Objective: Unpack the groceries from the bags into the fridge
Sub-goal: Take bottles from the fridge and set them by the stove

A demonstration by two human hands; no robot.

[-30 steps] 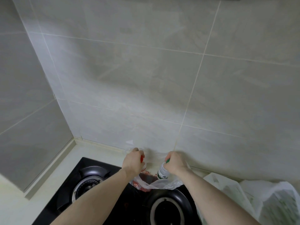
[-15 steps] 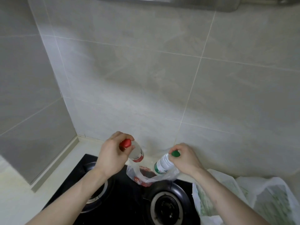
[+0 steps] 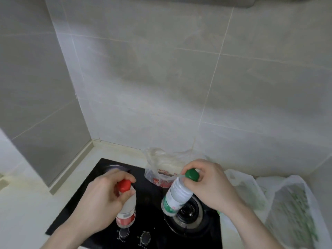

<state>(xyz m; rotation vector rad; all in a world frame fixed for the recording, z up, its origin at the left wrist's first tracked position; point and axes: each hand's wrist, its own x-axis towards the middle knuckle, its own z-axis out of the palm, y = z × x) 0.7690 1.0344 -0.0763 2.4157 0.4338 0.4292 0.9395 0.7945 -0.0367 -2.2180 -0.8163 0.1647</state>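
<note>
Two small bottles are clear of their bag and held over the black gas hob (image 3: 100,218): the left hand (image 3: 100,198) is closed around the neck of the red-capped bottle (image 3: 126,211), fingers wrapped just below the cap, and the right hand (image 3: 210,186) is clamped on the neck of the green-capped bottle (image 3: 175,196), thumb and fingers pinching at the cap. Both bottles hang tilted, bases swinging toward the burner (image 3: 188,214) and the control knobs (image 3: 145,238). To do this step well, I judge it best to shift each grip from the neck down onto the body before turning away, since a pinch near the cap lets a full bottle swing and slip; carrying them upright and clear of the hob would also help. The fridge is not in view, so the carry calls for a turn away from the tiled wall (image 3: 179,87). The clear plastic bag (image 3: 161,169) they belong to sits slumped behind them against the wall, with something red inside, and two more white bags of greens (image 3: 291,203) wait on the counter (image 3: 23,203) to the right. Compared with half a second earlier, both bottles are fully out of the bag rather than at its mouth, the hands sit lower and nearer the camera, and more of the hob and its knobs shows.
</note>
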